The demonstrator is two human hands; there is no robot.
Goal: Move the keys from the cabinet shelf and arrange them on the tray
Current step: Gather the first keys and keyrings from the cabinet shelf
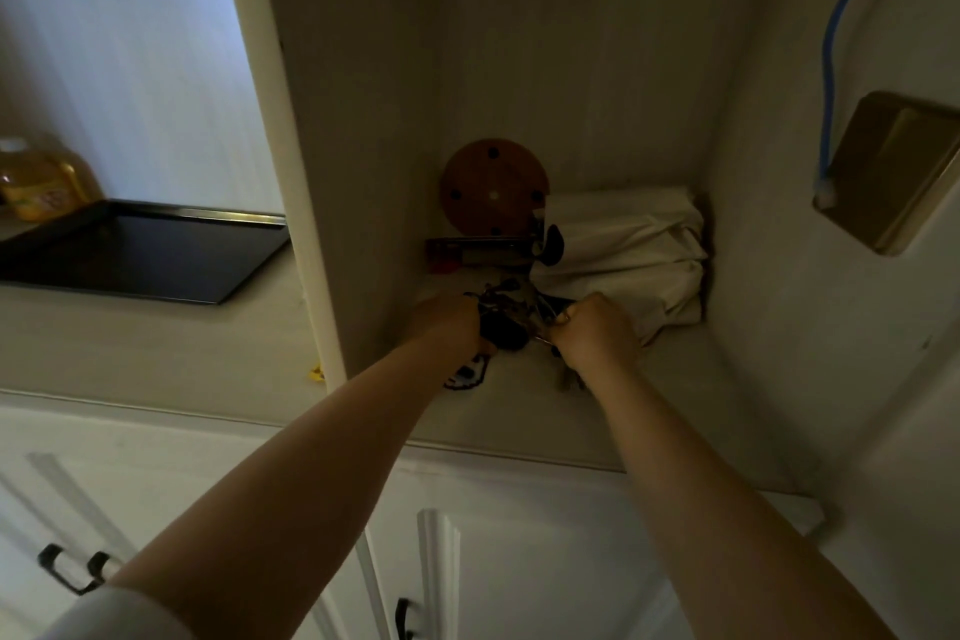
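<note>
Both my arms reach into an open cabinet niche. A dark bunch of keys (506, 314) with fobs lies on the pale cabinet shelf (675, 379). My left hand (449, 322) is closed around its left side. My right hand (595, 327) grips the metal ring and keys at its right side. A white-and-black tag (467, 374) hangs below my left hand. More keys (569, 379) show under my right wrist. The black tray (130, 255) rests on the counter to the left, outside the cabinet wall.
Behind the keys stand a round wooden disc (493, 187), a folded white cloth (628, 255) and a flat metal tool (478, 247). A yellow bottle (41, 182) is behind the tray. A brass-coloured tin (893, 172) and a blue cord (831, 68) hang on the right. White drawers are below.
</note>
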